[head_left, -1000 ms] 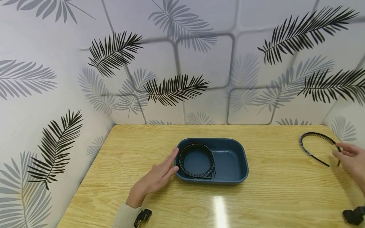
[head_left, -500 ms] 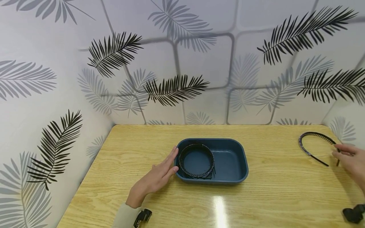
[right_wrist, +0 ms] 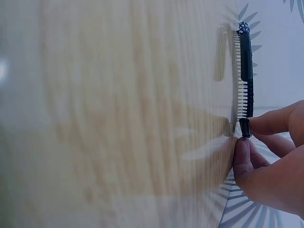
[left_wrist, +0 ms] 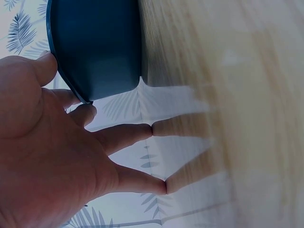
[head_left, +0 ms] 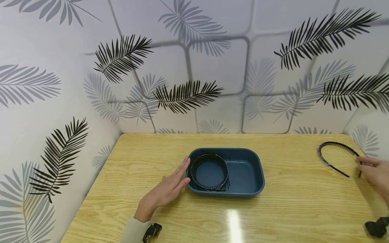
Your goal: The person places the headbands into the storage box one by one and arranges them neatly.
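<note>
A dark blue rectangular tray (head_left: 247, 172) sits mid-table. Inside its left half lie black toothed headbands (head_left: 227, 170), stacked into a ring; their number is hard to tell. My left hand (head_left: 164, 190) rests against the tray's left end. In the left wrist view, the thumb and some fingers of that hand (left_wrist: 52, 142) touch the tray's rim, while two other fingers reach down to the table. At the far right, my right hand (head_left: 376, 172) pinches one arm of a black toothed headband (head_left: 320, 153). The right wrist view shows this headband (right_wrist: 246, 57) low at the tabletop, edge-on, with a speckled glittery part.
The light wood table (head_left: 291, 216) is glossy and reflects a lamp. A wall (head_left: 212, 67) with a leaf pattern rises behind the table, and side walls stand close at left and right.
The headband and my right hand have barely shifted. My left hand and the tray hold the same place.
</note>
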`<state>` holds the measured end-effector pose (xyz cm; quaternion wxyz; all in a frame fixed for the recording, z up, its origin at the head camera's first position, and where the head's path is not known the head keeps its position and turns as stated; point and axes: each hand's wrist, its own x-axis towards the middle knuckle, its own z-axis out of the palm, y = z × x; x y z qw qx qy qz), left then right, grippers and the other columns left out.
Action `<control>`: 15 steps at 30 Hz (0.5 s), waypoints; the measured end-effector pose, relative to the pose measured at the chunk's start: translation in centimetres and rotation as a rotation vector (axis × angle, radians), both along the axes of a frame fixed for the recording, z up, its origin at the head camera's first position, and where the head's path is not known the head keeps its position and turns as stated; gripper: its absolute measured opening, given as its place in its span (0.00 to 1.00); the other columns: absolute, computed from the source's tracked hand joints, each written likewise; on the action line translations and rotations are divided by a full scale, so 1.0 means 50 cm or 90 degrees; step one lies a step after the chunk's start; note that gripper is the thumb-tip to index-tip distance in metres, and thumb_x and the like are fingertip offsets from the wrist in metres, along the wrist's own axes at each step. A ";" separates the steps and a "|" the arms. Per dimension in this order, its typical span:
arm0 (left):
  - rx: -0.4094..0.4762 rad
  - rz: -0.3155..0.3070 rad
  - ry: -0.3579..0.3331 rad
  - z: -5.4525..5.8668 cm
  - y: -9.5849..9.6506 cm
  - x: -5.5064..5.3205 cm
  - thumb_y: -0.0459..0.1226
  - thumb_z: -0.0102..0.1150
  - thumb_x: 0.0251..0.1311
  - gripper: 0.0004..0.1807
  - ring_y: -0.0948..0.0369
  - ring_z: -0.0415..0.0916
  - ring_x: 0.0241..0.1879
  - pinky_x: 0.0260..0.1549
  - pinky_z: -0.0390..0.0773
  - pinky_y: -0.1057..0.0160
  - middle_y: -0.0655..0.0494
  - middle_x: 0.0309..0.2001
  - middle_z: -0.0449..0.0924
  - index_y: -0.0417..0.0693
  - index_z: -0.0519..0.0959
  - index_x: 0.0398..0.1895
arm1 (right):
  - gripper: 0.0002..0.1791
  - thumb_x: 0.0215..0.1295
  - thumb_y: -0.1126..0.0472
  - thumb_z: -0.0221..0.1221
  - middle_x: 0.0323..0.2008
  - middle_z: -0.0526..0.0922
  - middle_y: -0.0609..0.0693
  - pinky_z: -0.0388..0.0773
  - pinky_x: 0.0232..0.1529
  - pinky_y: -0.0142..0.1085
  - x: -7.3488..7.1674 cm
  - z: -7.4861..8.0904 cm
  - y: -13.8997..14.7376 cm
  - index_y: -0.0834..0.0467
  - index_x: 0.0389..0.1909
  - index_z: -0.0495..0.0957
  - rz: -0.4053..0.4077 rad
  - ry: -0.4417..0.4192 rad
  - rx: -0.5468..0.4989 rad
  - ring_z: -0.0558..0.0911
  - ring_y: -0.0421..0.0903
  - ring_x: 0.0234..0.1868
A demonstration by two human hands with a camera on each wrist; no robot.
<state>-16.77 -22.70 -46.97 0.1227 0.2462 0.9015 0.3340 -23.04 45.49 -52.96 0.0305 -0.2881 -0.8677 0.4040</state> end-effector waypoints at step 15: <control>0.000 -0.001 0.001 -0.002 0.000 0.000 0.53 0.36 0.83 0.37 0.49 0.41 0.80 0.58 0.40 0.15 0.63 0.83 0.29 0.61 0.35 0.85 | 0.30 0.78 0.63 0.49 0.77 0.54 0.69 0.67 0.68 0.53 0.020 0.006 0.003 0.69 0.76 0.60 0.017 0.006 0.007 0.73 0.55 0.67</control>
